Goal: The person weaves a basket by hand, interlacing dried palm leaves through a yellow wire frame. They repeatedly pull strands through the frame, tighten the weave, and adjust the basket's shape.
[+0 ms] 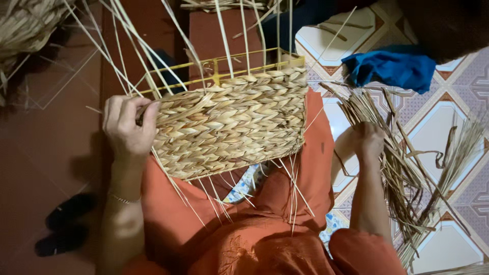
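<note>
A half-woven straw basket rests on my lap, its braided wall built on a yellow wire frame with thin pale stakes sticking up. My left hand grips the basket's left edge, fingers curled over the weave. My right hand reaches down to the right into a bundle of dried straw strands lying on the floor, its fingers closed among the strands.
A crumpled blue cloth lies on the patterned tiled floor at upper right. More straw is heaped at upper left. A pair of dark sandals sits on the reddish floor at lower left. My orange clothing fills the bottom.
</note>
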